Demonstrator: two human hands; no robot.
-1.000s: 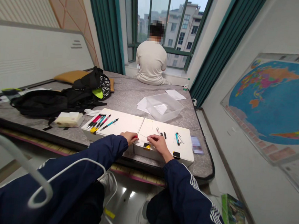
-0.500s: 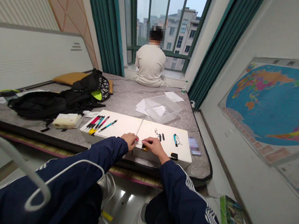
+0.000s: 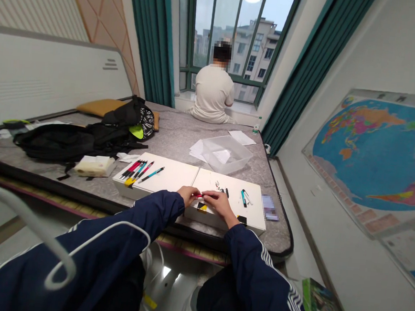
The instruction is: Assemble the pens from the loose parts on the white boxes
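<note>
My left hand (image 3: 187, 195) is closed around the left end of a red pen barrel (image 3: 198, 196), over the front of the right white box (image 3: 210, 178). My right hand (image 3: 219, 204) pinches at the barrel's other end; its fingertips hide what small part they grip. Beyond the right hand lie small pen parts (image 3: 217, 184) and a black grip piece (image 3: 227, 192). A teal barrel (image 3: 243, 197) with clips beside it rests farther right. On the left white box (image 3: 178, 165), several red, black and teal pens (image 3: 134, 169) lie in a row, with a teal pen (image 3: 152, 174) apart.
A clear plastic bin (image 3: 227, 153) and paper sheets (image 3: 242, 137) lie behind the boxes on the grey mattress (image 3: 173, 129). To the left are a tissue pack (image 3: 94, 166) and a black backpack (image 3: 56, 141). A person (image 3: 214, 91) sits by the window. A white cable (image 3: 116, 224) crosses my left sleeve.
My hands have come closer together, and the thin pale piece between them no longer shows. More of the red barrel is visible now. The view has shifted slightly.
</note>
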